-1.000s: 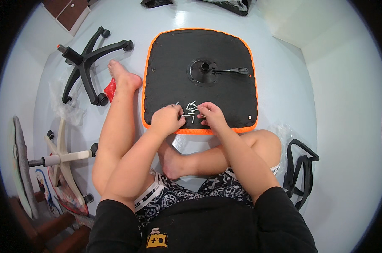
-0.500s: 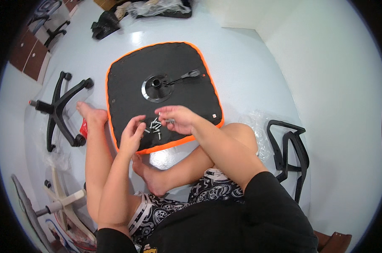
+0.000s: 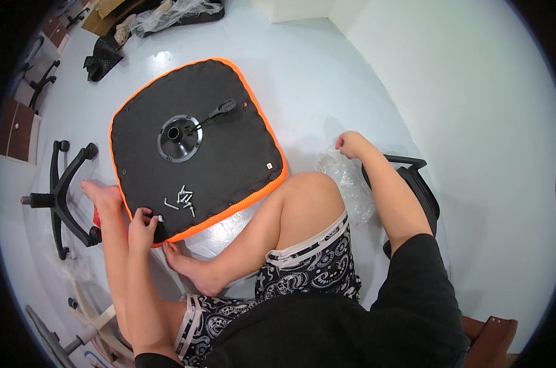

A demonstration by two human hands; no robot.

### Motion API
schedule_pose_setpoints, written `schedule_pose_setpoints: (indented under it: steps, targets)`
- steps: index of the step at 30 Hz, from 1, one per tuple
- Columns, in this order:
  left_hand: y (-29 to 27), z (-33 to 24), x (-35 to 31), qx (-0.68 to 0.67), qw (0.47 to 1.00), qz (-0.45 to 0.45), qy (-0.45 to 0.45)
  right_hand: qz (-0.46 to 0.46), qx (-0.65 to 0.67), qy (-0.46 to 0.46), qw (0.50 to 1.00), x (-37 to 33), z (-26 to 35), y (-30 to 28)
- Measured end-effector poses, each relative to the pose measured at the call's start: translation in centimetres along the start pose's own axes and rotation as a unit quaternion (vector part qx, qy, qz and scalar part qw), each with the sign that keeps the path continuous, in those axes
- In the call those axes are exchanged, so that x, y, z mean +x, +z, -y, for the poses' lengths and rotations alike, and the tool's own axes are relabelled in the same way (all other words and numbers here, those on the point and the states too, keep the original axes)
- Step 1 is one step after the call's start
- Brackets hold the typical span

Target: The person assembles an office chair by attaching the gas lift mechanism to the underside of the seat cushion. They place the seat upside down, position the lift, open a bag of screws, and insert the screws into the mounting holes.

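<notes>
At the near-left corner of the seat I'm holding the left hand curled by screws, the right hand hanging half-closed near plastic wrap, both grips unclear.

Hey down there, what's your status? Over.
Left hand at near-left corner of chair seat; right hand by clear plastic wrap; grips unclear. Seat underside up. Possibly in the way: loose metal screws on top.
</notes>
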State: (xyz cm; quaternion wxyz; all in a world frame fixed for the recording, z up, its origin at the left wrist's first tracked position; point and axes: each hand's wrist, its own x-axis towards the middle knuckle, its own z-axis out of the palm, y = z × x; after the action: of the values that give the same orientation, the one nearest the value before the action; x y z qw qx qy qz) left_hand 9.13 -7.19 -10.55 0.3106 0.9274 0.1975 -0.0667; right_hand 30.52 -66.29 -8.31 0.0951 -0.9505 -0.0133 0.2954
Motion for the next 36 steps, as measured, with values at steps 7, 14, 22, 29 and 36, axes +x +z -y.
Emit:
schedule_pose_setpoints:
  steps: [7,14,22,29,36]
  targets:
    - [0.5,0.1,-0.3,-0.006,1.000,0.001,0.013,-0.075,0.104,-0.041,0.991,-0.5,-2.9,5.1]
    - [0.0,-3.8,-1.6,0.051,0.994,0.014,0.091,0.025,0.288,0.057,0.956,-1.8,-1.0,0.4]
    - [-0.2,-3.4,-0.2,0.088,0.992,0.032,0.079,-0.090,0.192,-0.187,0.959,-0.3,10.9,-3.9]
    - [-3.9,-5.2,4.9,-0.001,0.995,0.089,0.041,0.070,-0.010,-0.418,0.906,-2.5,31.3,1.2]
    - [-7.1,-11.5,11.2,0.026,0.968,0.071,0.238,-0.039,-0.089,-0.598,0.796,-5.2,34.1,12.7]
